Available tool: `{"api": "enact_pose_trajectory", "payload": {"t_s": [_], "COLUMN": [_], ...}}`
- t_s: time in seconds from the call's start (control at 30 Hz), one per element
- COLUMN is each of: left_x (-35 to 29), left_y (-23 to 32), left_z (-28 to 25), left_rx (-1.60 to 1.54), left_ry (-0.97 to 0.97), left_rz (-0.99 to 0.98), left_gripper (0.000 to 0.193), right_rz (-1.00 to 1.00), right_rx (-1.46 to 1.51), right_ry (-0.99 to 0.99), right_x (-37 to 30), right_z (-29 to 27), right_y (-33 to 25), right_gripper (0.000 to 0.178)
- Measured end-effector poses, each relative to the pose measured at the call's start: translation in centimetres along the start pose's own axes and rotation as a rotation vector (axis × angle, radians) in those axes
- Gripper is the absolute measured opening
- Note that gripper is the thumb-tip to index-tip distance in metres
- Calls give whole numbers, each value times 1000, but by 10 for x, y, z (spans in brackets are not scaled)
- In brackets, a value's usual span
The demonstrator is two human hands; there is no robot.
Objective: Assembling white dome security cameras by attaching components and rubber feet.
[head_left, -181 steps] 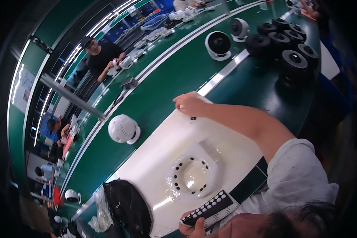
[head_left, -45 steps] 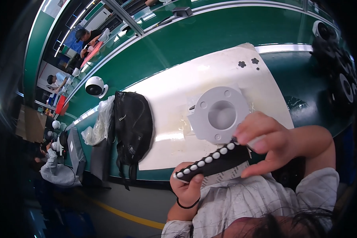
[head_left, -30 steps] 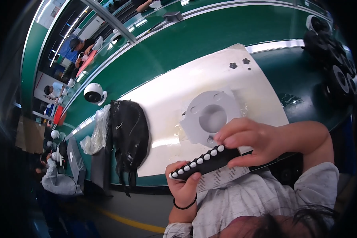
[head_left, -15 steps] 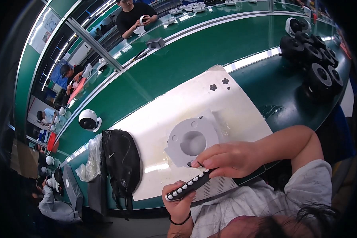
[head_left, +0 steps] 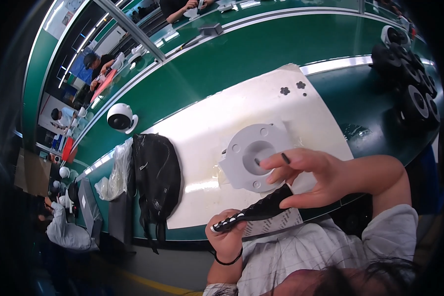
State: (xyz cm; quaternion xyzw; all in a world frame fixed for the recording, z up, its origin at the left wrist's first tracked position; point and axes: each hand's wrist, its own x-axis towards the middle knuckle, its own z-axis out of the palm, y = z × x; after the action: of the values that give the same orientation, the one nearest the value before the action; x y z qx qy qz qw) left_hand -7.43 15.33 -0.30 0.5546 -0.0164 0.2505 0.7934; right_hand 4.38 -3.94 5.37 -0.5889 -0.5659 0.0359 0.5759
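My left hand point(head_left: 226, 233) is closed round the near end of a narrow black strip point(head_left: 261, 207) with a row of white round pieces. The strip slants up to the right, its upper part showing a bumpy black side. Over its far end hovers my right hand point(head_left: 313, 175), fingers spread, thumb next to the strip; I cannot tell whether they touch. One small black piece shows on a finger and another at a fingertip. Just beyond the fingers, a light grey fixture point(head_left: 236, 170) with a round hollow sits on a white sheet point(head_left: 197, 148).
A black mesh bag point(head_left: 158, 182) and a clear plastic bag point(head_left: 114, 177) lie to the left. Behind them stands a white round-headed camera point(head_left: 121, 118). Black round units point(head_left: 412, 106) cluster at the far right. Small black flower-shaped pads point(head_left: 285, 91) lie on the sheet. Other people work beyond.
My right hand has gone from a pinch over the strip to spread fingers. The strip has turned, hiding most of its white pieces. The whole view has shifted a little.
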Motion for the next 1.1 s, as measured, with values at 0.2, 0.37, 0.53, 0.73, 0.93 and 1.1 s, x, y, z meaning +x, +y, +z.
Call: {"api": "enact_pose_trajectory", "payload": {"t_s": [0.2, 0.37, 0.53, 0.73, 0.93, 1.1], "left_x": [2, 1, 3, 8, 18, 17], "left_y": [-2, -3, -3, -4, -5, -18], "left_z": [-1, 0, 2, -3, -3, -13], "left_rx": [17, 13, 80, 60, 391, 528], "left_ry": [30, 26, 13, -35, -351, -414], "left_rz": [19, 31, 87, 59, 177, 302], "left_gripper": [20, 20, 15, 13, 27, 33], "right_rz": [-72, -50, -88, -139, 145, 230], "right_rx": [-4, -167, -262, -236, -199, -249], "right_ry": [45, 43, 57, -110, 229, 241], "right_x": [3, 2, 4, 9, 36, 43], "right_z": [-3, -1, -1, -6, -24, -23], "right_y": [0, -4, -6, -18, 5, 5], "right_gripper": [65, 60, 55, 44, 70, 64]}}
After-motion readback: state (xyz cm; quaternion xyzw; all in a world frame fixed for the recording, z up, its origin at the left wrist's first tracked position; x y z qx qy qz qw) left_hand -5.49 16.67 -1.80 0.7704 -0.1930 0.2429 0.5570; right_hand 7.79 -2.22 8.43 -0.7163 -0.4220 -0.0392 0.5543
